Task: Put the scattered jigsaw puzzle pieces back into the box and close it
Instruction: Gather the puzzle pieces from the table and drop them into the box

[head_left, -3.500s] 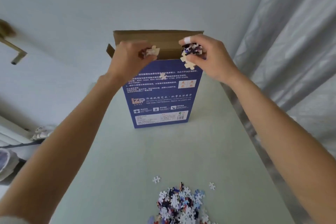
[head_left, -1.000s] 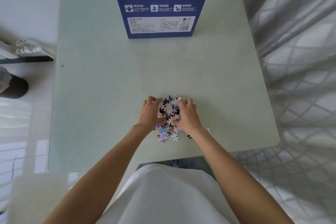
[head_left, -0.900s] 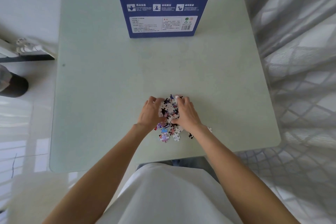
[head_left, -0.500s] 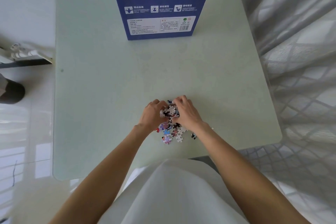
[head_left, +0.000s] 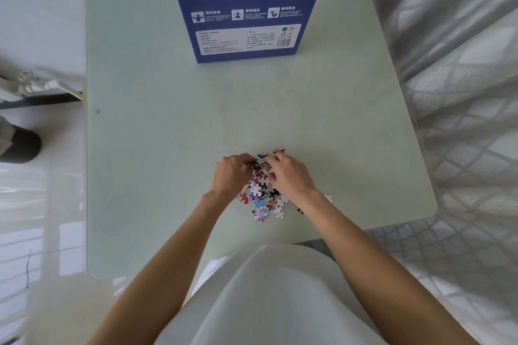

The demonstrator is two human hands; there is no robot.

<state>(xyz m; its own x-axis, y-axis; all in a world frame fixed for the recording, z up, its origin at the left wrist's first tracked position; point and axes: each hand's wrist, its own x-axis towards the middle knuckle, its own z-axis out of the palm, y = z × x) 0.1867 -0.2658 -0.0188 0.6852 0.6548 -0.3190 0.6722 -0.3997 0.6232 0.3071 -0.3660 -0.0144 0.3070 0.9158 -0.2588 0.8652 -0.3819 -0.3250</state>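
Your left hand [head_left: 231,176] and right hand [head_left: 290,176] cup the far side of the puzzle pieces [head_left: 259,196], fingers curled around a bunch. Squeeze inward before lifting toward the box [head_left: 249,5] at the far edge, so none spill; loose pieces remain nearer you.

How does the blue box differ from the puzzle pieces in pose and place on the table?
The blue box stands upright at the far side; the puzzle pieces lie flat in a loose pile near the person. Both hands are on the pieces; nothing touches the box. Both rest on the same table.
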